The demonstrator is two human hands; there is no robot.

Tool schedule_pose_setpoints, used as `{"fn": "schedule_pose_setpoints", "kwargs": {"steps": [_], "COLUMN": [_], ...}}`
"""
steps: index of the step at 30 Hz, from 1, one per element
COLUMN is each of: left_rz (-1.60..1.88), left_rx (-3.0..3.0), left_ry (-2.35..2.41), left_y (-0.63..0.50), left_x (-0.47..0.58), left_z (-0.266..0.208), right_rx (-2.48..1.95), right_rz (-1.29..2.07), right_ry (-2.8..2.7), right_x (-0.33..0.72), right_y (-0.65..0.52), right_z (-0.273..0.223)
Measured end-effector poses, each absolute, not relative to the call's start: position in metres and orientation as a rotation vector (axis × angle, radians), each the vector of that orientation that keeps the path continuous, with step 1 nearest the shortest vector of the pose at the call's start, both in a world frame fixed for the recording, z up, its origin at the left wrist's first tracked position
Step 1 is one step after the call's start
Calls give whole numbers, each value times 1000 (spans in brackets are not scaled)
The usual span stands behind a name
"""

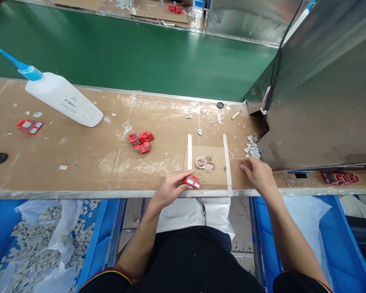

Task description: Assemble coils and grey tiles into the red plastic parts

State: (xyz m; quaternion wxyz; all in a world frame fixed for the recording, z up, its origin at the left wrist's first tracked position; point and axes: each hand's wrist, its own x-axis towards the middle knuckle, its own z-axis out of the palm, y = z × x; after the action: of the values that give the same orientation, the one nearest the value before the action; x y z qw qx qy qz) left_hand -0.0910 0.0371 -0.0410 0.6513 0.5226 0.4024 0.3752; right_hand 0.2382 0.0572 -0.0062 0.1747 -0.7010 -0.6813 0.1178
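My left hand (171,188) grips a small red toy vehicle part (192,181) with pale blue-white window patches, close to the front edge of the bench. Over the cardboard to the right, my right hand (258,173) has thumb and forefinger pinched together; whatever is between them is too small to make out. Just beyond that hand lies a pile of small pale grey pieces (251,148). Between my hands, a small round clear dish (201,162) and brown smears sit on a cardboard patch (216,179) edged by two white tape strips.
A white glue bottle (65,99) with a blue nozzle lies at the left. Several red parts (141,141) are grouped mid-bench, and more (340,178) lie far right. A metal housing (320,97) blocks the right side. Behind runs a green belt (134,53); blue bins (102,232) stand below.
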Motion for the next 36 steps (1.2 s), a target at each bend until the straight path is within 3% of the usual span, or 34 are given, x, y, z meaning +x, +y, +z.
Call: {"fn": "schedule_pose_setpoints", "kwargs": {"steps": [7, 12, 22, 32, 36], "left_rz": [810, 833, 749, 785, 775], "left_rx": [1214, 1341, 1443, 1577, 1679], "left_ry": [858, 876, 915, 939, 953], "left_y": [37, 38, 38, 34, 32], "left_x": [-91, -90, -92, -93, -94], "left_z": [-35, -32, -30, -33, -35], "right_rx": [-1429, -1302, -1328, -1345, -1306], "right_rz": [833, 1045, 1138, 875, 996], "right_ry": [-1704, -1698, -1730, -1840, -1802], "right_x": [152, 112, 115, 102, 105], "right_y": [21, 17, 25, 6, -1], "right_z": [19, 8, 2, -1, -7]}}
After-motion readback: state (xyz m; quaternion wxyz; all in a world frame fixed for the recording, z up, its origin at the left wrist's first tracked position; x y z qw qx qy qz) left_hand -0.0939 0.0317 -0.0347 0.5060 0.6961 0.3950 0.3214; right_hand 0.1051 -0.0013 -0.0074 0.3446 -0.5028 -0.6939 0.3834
